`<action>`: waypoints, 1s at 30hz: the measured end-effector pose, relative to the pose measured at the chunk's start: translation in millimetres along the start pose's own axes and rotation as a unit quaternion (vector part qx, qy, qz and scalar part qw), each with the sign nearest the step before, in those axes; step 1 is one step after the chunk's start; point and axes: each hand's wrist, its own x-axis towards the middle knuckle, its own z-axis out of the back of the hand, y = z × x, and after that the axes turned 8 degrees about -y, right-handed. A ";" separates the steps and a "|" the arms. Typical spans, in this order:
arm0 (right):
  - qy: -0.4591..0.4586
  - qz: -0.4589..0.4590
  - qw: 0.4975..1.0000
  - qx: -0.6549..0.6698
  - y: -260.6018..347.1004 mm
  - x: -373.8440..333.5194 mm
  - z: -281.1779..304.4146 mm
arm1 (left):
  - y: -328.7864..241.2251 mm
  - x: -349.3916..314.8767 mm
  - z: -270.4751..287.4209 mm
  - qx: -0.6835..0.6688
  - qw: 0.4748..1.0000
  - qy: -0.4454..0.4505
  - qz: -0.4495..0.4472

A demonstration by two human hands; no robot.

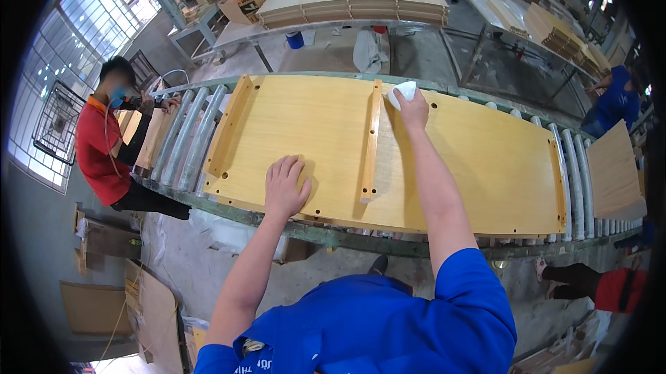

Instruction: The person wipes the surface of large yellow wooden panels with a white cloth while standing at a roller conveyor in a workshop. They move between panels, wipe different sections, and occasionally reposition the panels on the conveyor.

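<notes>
I pick out print in two places from my end: bold dark lettering (pixel 249 4) on the side of a brown cardboard box (pixel 234 8), and white lettering (pixel 261 366) on the wearer's blue shirt (pixel 395 325), cut off for me by the lower edge. I can read no numbers or signs.

At centre, the yellow panel (pixel 312 131) looked smooth, glossy wood; rollers (pixel 203 138) at left, shiny metal; the upper-left box (pixel 243 4), matt cardboard.

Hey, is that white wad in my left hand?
No, the right hand holds the white wad, while the left hand rests on the yellow panel.
</notes>
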 end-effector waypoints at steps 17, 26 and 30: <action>0.110 -0.004 0.991 0.072 0.7 -99.5 67.8 | 2.7 -5.0 -0.8 0.011 1.000 -0.012 -0.001; 0.191 -0.026 0.976 0.102 6.5 -153.9 112.0 | 2.3 -6.5 -1.3 0.003 0.999 -0.033 -0.010; 0.206 -0.021 0.975 0.078 9.4 -169.6 125.1 | 1.7 -7.4 0.4 -0.005 0.999 -0.037 -0.008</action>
